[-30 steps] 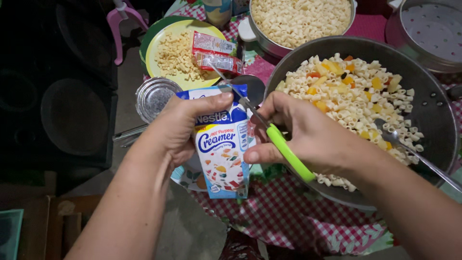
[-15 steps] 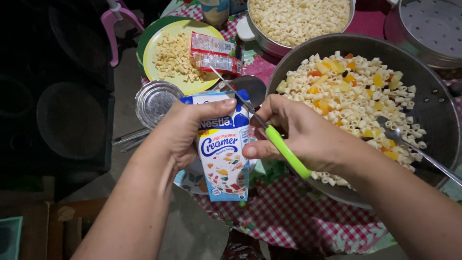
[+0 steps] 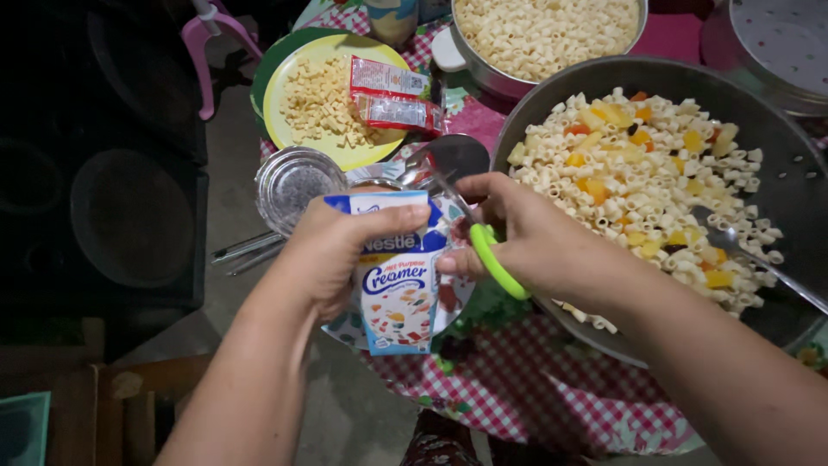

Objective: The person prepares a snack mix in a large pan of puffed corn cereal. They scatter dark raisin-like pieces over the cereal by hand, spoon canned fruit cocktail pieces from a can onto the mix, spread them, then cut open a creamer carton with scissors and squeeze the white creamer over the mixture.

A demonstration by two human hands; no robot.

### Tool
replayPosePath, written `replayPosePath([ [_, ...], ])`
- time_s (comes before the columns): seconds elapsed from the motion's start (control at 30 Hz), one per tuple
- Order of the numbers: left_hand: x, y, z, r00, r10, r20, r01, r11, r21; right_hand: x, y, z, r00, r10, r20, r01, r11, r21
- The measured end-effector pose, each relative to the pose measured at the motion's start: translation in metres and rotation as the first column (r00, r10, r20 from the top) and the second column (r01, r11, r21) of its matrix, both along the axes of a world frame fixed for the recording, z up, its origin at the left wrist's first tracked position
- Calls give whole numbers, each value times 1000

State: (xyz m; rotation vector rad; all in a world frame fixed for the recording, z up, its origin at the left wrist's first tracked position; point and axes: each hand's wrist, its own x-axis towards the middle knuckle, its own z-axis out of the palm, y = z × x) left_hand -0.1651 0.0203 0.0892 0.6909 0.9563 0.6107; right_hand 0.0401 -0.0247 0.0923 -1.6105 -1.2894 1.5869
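A wide, dark metal pan (image 3: 802,190) at the right holds elbow macaroni mixed with yellow, orange and dark fruit pieces, and a metal spoon (image 3: 759,263) lies in it with the handle running off to the right. Behind it, a steel pot (image 3: 483,73) is filled with plain cooked macaroni. A round yellow plate with a green rim (image 3: 285,112) carries a heap of small pale cubes and two red-and-white sachets (image 3: 390,93). Just beside the plate stands a small clear glass bowl (image 3: 293,183); what it holds cannot be made out.

The left hand (image 3: 332,255) is wrapped closed around a small blue-and-white carton of cream (image 3: 397,289), held upright above the red checked tablecloth (image 3: 535,397), just beside the pan's near rim. The right hand (image 3: 526,237) is closed through the handles of green-handled scissors (image 3: 483,246), whose blades lie at the carton's top corner.

Compared with a second ago, the carton and both hands sit slightly closer to the pan, while the scissors stay at the carton's top.
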Motion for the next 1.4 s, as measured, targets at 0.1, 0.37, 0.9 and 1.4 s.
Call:
replayPosePath([
  [0.1,-5,-3,-2,999,41,-12,-41,999,16,-2,7,-3,998,46,48,-44,999,-30],
  [0.37,-14,-2,8,995,49,90,-57,994,93,-4,-3,-35,997,-45,70,46,999,-25],
  [0.9,-22,8,19,993,-28,119,20,998,66,-23,-6,-139,829,113,548,-358,860,364],
  [1.4,23,25,34,956,-160,247,181,981,-65,-23,-12,11,684,-588,-432,494,809,-319],
])
